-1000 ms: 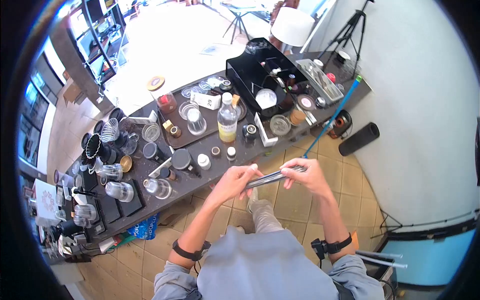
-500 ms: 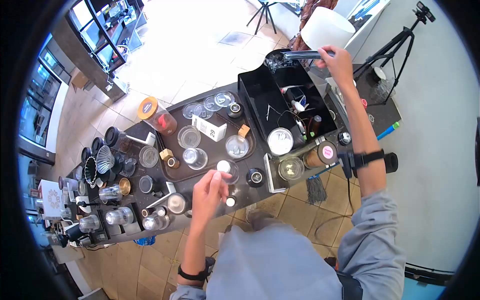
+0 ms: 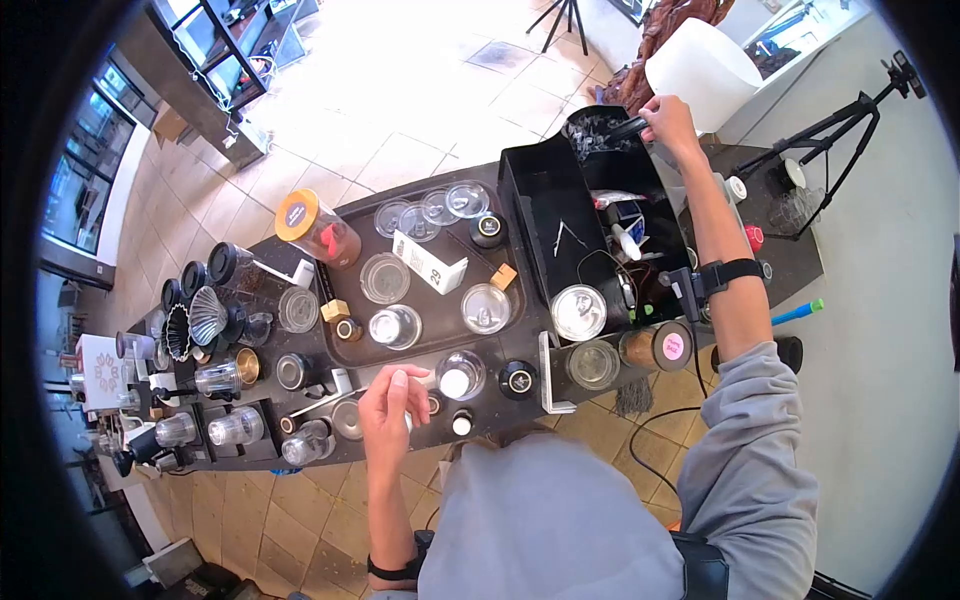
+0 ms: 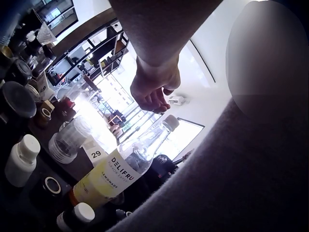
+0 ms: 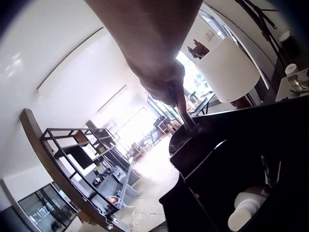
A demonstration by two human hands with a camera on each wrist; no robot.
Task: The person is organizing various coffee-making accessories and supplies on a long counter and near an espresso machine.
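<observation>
My right hand (image 3: 669, 124) grips the end of metal tongs (image 3: 629, 130), which angle down into the back compartment of a black organizer (image 3: 527, 185). Clear, ice-like pieces (image 3: 588, 130) lie in that compartment, and the tongs' tips are among them. In the right wrist view the tongs (image 5: 187, 118) reach down past the compartment's dark rim. My left hand (image 3: 386, 412) hovers over the table's front edge with loosely bent fingers, holding nothing. Beside it stands a lemonade bottle (image 4: 108, 176) with a white cap, seen from above in the head view.
A dark tray (image 3: 350, 350) holds clear lids, glasses and a "29" card (image 3: 430, 265). Jars and drippers (image 3: 208, 315) crowd the table's left. A white lampshade (image 3: 703, 75) stands just behind the right hand, and a tripod (image 3: 850, 130) rises at the right.
Both hands were on the tongs in front of the body; the left let go. The right carried them to the back compartment and lowered the tips. The head view shifted.
</observation>
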